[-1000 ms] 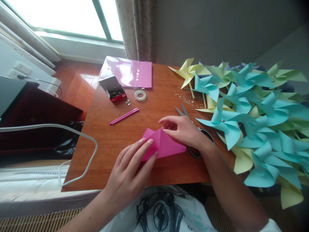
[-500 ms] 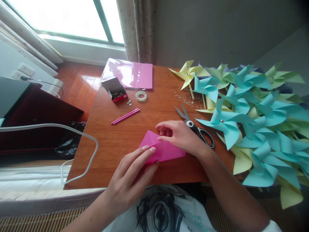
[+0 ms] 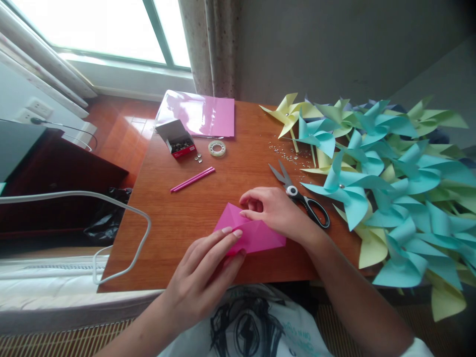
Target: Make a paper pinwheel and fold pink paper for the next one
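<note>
A sheet of pink paper (image 3: 260, 237), creased and partly folded, lies in front of me at the table's near side. My left hand (image 3: 208, 265) grips its near left part, with fingers on top and the thumb below. On the far side of the same sheet is my right hand (image 3: 273, 210), its fingers curled and its thumb at the paper; the exact grip is partly hidden. Scissors (image 3: 293, 191) with black and white handles lie partly open just beyond my right hand. Two pink sticks (image 3: 193, 179) rest side by side farther left.
Many turquoise and yellow paper pinwheels (image 3: 349, 187) are heaped on the right. Tiny silvery bits (image 3: 288, 153) are scattered near them. At the back left are a small open box (image 3: 182, 146) of metal pieces, a tape roll (image 3: 216, 148) and pink sheets (image 3: 223, 116) in clear wrap. A white cable (image 3: 149, 228) crosses the left edge.
Very little differs. Both hands keep their places on the pink paper, and the view has shifted slightly.
</note>
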The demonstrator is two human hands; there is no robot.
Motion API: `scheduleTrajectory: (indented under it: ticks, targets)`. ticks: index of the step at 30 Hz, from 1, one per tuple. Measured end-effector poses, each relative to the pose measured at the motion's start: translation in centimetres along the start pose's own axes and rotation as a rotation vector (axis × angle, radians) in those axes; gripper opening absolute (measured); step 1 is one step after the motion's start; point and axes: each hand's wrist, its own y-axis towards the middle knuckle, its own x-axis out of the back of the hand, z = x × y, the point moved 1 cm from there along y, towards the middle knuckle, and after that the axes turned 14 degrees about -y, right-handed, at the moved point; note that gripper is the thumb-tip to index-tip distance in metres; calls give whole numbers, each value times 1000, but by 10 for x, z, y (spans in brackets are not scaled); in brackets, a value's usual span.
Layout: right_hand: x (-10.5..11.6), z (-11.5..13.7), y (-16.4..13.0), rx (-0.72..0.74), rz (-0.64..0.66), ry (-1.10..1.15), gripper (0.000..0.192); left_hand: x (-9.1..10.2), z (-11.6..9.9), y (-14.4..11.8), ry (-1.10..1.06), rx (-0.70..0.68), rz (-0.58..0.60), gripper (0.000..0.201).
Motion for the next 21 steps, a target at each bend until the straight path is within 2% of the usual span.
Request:
scheduleTrajectory:
  ticks: [7,12,16,19,21]
  targets:
    - [-2,6,4,-84,66,-90,8,0,1,1,-4,-33,-11,31]
    - [0,6,2,-62,36,-6,10,0,0,-1,-28,-16,-12,34]
    - [2,3,-7,-43,-26,187,10,0,1,-3,-51,76,-84,41]
    - [1,1,-13,-87,7,470,10,-1,2,-1,-60,105,-143,40]
    - [-1,1,-17,-120,28,656,12,-1,2,2,-52,103,-142,40]
